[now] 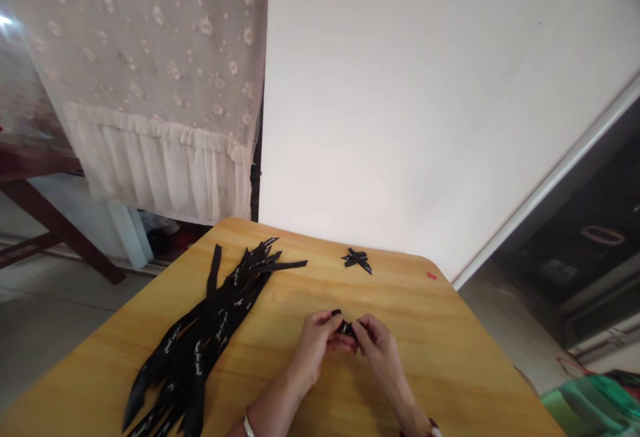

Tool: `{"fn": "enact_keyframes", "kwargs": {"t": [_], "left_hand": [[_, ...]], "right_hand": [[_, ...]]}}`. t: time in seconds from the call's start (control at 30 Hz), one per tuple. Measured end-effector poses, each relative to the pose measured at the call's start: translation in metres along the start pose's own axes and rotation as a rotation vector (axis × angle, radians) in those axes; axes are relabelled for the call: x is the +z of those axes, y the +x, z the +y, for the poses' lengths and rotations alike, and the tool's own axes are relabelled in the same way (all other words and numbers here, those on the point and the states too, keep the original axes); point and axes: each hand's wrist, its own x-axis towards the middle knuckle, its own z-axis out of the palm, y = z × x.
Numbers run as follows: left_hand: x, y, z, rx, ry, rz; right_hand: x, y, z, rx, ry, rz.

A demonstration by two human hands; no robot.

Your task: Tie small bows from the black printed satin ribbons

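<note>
A small piece of black ribbon [345, 328] with white lettering is pinched between both hands above the wooden table. My left hand [320, 339] is closed on its left side, thumb on top. On its right side my right hand [375, 342] grips it between thumb and fingers. The ribbon's exact folds are partly hidden by the fingers. To the left lies a long pile of black ribbon strips [210, 330] with white lettering. Beyond the hands, near the table's far edge, rests a black ribbon bow [357, 259].
A small red object [431, 276] lies at the far right of the wooden table [440, 357]. Behind the table stands a white wall panel [400, 104]. A lace curtain [165, 77] hangs at the left, and green plastic [590, 404] shows at the lower right.
</note>
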Motion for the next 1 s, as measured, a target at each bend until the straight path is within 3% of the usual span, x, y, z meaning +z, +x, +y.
{"fn": "enact_keyframes", "kwargs": {"t": [0.33,0.53,0.67,0.8,1.0], "left_hand": [[0.002,0.001,-0.002,-0.009,-0.087,0.041],[0.002,-0.001,-0.001,-0.031,-0.120,-0.066],[0.001,-0.001,-0.001,-0.013,0.001,-0.070],[0.001,-0.003,0.000,-0.051,0.205,-0.111],[0.004,-0.006,-0.001,-0.061,0.344,-0.172]], "right_hand": [[0.002,-0.002,0.001,-0.014,-0.037,0.028],[-0.002,0.000,0.009,-0.031,-0.169,0.086],[-0.007,0.000,0.005,0.016,-0.192,0.033],[-0.012,0.002,-0.006,-0.010,-0.234,0.126],[-0.008,-0.001,-0.011,-0.022,-0.165,-0.087]]}}
